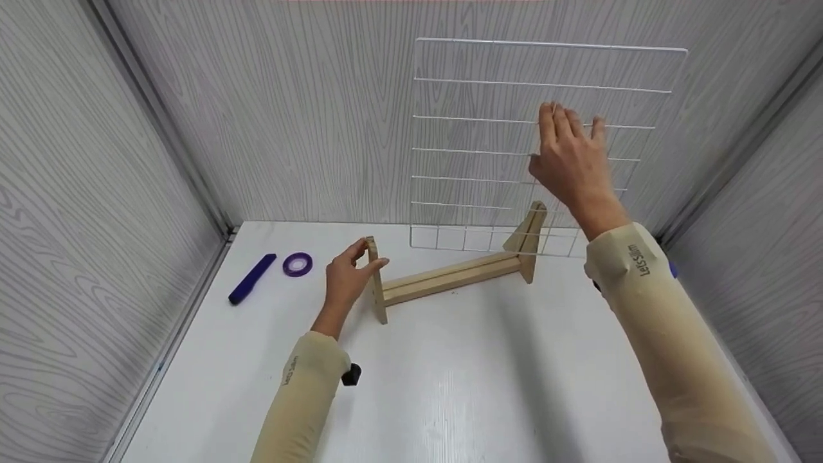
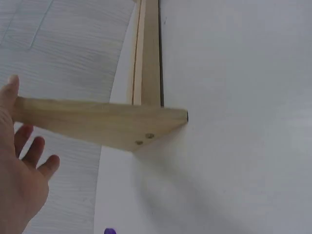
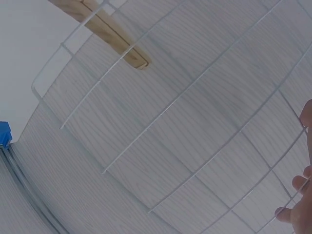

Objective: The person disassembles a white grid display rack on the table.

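Near the table's middle stands a wooden stand (image 1: 450, 280): a grooved bar between two upright end pieces. My left hand (image 1: 347, 276) pinches the top of its left end piece (image 2: 97, 119) between thumb and fingers; two round marks show low on that piece. A white wire grid (image 1: 472, 151) is upright at the back, in front of and partly over the stand's right end piece (image 3: 119, 41). My right hand (image 1: 572, 157) grips the grid's wires above its middle. Only some of its fingers (image 3: 284, 213) show in the right wrist view.
On the left of the white table (image 1: 437, 386) lie a dark purple bar-shaped object (image 1: 253, 279) and a purple ring (image 1: 298, 264), like a tape roll. Grey wood-grain panels (image 1: 270, 116) enclose the back and sides. Something blue (image 3: 5, 134) shows at the corner in the right wrist view.
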Motion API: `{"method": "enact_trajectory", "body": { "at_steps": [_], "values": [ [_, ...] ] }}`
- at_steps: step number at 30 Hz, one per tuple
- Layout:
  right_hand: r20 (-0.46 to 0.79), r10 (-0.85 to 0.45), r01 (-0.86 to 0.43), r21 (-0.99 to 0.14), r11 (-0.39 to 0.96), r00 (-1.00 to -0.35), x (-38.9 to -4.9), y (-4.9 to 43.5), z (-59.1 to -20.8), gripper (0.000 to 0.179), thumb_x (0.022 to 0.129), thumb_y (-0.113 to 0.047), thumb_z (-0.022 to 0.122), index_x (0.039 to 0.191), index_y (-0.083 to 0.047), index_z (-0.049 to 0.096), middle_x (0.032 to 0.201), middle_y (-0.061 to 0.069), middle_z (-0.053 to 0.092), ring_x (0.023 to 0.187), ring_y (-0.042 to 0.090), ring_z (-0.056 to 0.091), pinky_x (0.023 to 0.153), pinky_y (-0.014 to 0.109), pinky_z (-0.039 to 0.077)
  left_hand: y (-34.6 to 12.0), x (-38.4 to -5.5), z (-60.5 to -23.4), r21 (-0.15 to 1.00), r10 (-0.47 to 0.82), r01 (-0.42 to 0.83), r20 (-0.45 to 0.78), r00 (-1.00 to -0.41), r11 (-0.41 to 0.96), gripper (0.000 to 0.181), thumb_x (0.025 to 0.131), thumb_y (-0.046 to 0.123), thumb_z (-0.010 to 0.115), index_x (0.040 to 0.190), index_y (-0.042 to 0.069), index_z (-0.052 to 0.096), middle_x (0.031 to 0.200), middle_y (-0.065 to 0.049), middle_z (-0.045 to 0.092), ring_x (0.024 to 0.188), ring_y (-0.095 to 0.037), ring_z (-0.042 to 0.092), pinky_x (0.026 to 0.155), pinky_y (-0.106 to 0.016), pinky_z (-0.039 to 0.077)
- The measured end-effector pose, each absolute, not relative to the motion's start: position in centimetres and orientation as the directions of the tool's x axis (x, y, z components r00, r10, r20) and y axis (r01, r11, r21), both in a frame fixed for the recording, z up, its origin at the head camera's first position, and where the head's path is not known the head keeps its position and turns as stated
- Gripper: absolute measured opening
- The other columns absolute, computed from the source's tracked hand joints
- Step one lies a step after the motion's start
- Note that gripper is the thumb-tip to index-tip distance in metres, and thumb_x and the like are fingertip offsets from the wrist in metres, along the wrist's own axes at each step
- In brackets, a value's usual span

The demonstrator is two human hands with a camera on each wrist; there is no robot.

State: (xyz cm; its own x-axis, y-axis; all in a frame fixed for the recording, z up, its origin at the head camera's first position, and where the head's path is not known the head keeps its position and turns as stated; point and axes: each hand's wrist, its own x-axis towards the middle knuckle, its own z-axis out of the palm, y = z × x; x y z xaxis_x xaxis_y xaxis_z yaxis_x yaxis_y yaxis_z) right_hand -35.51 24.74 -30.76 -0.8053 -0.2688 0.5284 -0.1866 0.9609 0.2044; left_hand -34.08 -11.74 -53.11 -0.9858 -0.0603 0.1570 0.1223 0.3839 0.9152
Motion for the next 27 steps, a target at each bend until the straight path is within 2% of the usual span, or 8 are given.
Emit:
{"method": "enact_trajectory", "body": {
  "at_steps": [4, 6, 8, 11, 16, 27],
  "values": [
    [0.522, -0.267, -0.189, 0.198, 0.962, -0.810, -35.5, 24.6, -30.9, 0.075, 0.098, -0.025, 0.057, 0.159, 0.002, 0.023, 0.157, 0.026, 0.041, 0.142, 0.045, 0.044, 0.115, 0.071, 0.030, -13.6, -34.7, -52.3, 0.914, 0.141, 0.129, 0.080, -0.987, 0.385, 0.088, 0.089, 0.040, 0.077, 0.161, 0.026, 0.029, 0.164, 0.000, 0.038, 0.152, -0.021, 0.036, 0.123, -0.037, 0.032],
    [0.521, -0.263, -0.191, 0.189, 0.963, -0.812, -35.5, 24.5, -31.0, 0.075, 0.097, -0.025, 0.057, 0.159, 0.002, 0.024, 0.157, 0.026, 0.041, 0.142, 0.044, 0.044, 0.115, 0.071, 0.030, -14.2, -34.9, -51.8, 0.925, 0.192, 0.127, 0.060, -0.980, 0.359, 0.084, 0.091, 0.036, 0.076, 0.161, 0.029, 0.030, 0.164, 0.003, 0.037, 0.152, -0.021, 0.035, 0.124, -0.038, 0.031],
    [0.520, -0.261, -0.199, 0.174, 0.965, -0.813, -35.5, 24.3, -31.3, 0.075, 0.097, -0.025, 0.058, 0.158, 0.002, 0.025, 0.157, 0.026, 0.041, 0.142, 0.045, 0.044, 0.115, 0.071, 0.030, -14.6, -35.0, -51.5, 0.936, 0.217, 0.129, 0.058, -0.974, 0.328, 0.077, 0.094, 0.029, 0.075, 0.159, 0.026, 0.035, 0.162, 0.002, 0.042, 0.150, -0.022, 0.038, 0.122, -0.040, 0.034],
    [0.517, -0.260, -0.210, 0.154, 0.965, -0.816, -35.5, 23.8, -31.5, 0.074, 0.097, -0.025, 0.059, 0.158, 0.002, 0.026, 0.158, 0.025, 0.040, 0.142, 0.044, 0.044, 0.115, 0.070, 0.030, -14.9, -34.9, -51.4, 0.947, 0.199, 0.117, 0.058, -0.978, 0.301, 0.065, 0.094, 0.021, 0.074, 0.153, 0.023, 0.047, 0.154, -0.001, 0.052, 0.145, -0.023, 0.047, 0.118, -0.040, 0.040],
    [0.532, -0.264, -0.219, 0.147, 0.965, -0.805, -35.7, 23.6, -31.6, 0.073, 0.097, -0.024, 0.058, 0.158, 0.003, 0.027, 0.157, 0.026, 0.041, 0.142, 0.045, 0.044, 0.115, 0.070, 0.031, -14.9, -34.5, -51.7, 0.947, 0.154, 0.112, 0.067, -0.986, 0.302, 0.058, 0.092, 0.021, 0.077, 0.146, 0.018, 0.057, 0.144, -0.004, 0.062, 0.137, -0.021, 0.056, 0.112, -0.036, 0.046],
    [0.543, -0.245, -0.219, 0.114, 0.969, -0.803, -36.1, 23.9, -32.8, 0.074, 0.094, -0.020, 0.058, 0.157, 0.005, 0.027, 0.155, 0.029, 0.041, 0.142, 0.049, 0.041, 0.115, 0.071, 0.029, -14.6, -32.7, -53.1, 0.931, 0.021, 0.135, 0.136, -0.990, 0.339, 0.058, 0.088, 0.027, 0.080, 0.142, 0.020, 0.061, 0.140, -0.006, 0.065, 0.133, -0.025, 0.060, 0.111, -0.043, 0.047]
  ]
}}
